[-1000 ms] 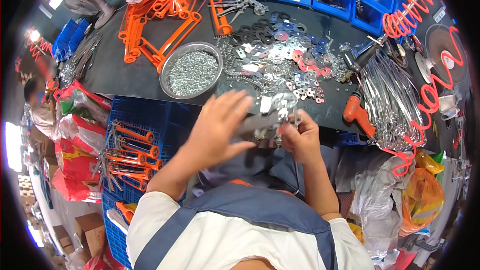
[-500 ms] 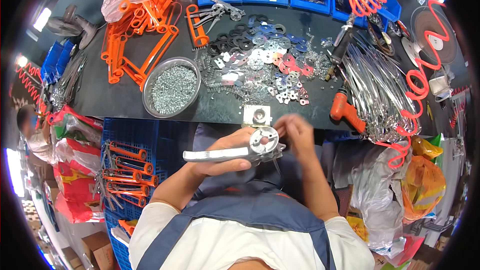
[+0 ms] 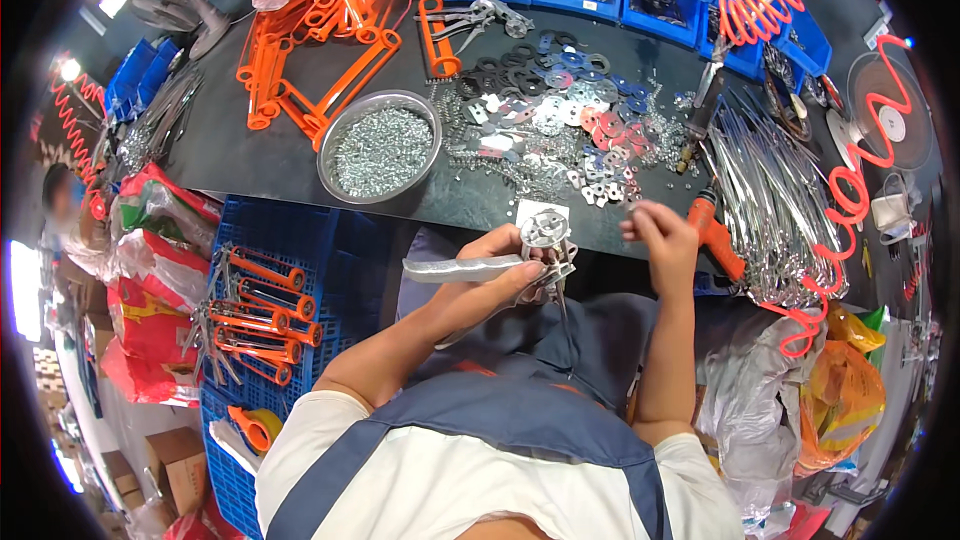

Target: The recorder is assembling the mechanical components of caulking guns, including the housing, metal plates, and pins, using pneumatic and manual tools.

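Note:
My left hand (image 3: pixel 492 285) is wrapped round a silvery metal tool body with a long flat handle (image 3: pixel 455 269) and a round, holed head (image 3: pixel 545 229). The handle points left, and a thin rod (image 3: pixel 563 315) hangs down below the head. To the right of the head and apart from it, my right hand (image 3: pixel 668 245) is raised by the table's front edge, its thumb and fingertips pinched together. Whatever may lie in that pinch is too small to make out. Behind the head, a pale square fixture (image 3: pixel 543 208) sits at the table edge, partly covered.
Loose washers and plates (image 3: pixel 560 115) are heaped mid-table. A metal bowl (image 3: pixel 327 172) of small parts and orange frames (image 3: pixel 345 90) lie left. Blue bins (image 3: pixel 580 2) line the back. At right are an orange power driver (image 3: pixel 715 235), metal strips (image 3: pixel 770 195) and coiled red hose (image 3: pixel 850 185).
My right hand has moved right, away from the tool head, and its blur is gone. The tool has turned slightly in my left hand. The whole view has shifted.

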The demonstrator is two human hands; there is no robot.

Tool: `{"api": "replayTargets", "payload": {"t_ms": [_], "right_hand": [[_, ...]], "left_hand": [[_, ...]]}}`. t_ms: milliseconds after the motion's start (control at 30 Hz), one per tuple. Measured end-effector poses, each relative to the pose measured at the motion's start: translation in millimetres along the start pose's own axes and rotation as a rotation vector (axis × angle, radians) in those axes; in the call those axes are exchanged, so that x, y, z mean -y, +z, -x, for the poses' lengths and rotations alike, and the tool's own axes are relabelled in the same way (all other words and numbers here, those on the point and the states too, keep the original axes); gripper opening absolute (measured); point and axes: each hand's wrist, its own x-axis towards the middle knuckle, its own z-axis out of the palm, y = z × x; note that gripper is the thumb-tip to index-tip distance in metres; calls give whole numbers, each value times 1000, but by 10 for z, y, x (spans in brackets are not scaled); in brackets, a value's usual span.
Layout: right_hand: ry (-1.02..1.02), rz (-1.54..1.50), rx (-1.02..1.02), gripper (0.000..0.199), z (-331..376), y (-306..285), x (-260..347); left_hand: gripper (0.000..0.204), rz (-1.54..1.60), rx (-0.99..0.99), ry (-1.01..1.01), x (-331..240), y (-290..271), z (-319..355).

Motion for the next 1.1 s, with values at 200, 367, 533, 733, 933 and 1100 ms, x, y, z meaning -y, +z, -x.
{"api": "replayTargets", "payload": {"t_ms": [200,367,533,733,933,1100], "right_hand": [[-1108,610,232,34,261,386,446],[-954,311,493,32,185,306,442],[-252,-218,477,27,234,458,269],[-17,-207,868,28,110,395,155],[277,-151,962,34,283,487,43],[117,-55,646,23,-502,618,385]], "left_hand": [[20,-104,64,11,8,26,28],[15,-201,65,185,53,27,45],[13,-523,75,482,54,-56,-43],[17,-647,75,577,69,-96,-38],[11,-531,146,469,458,-295,41],[10,-466,59,476,431,-333,167]]}}
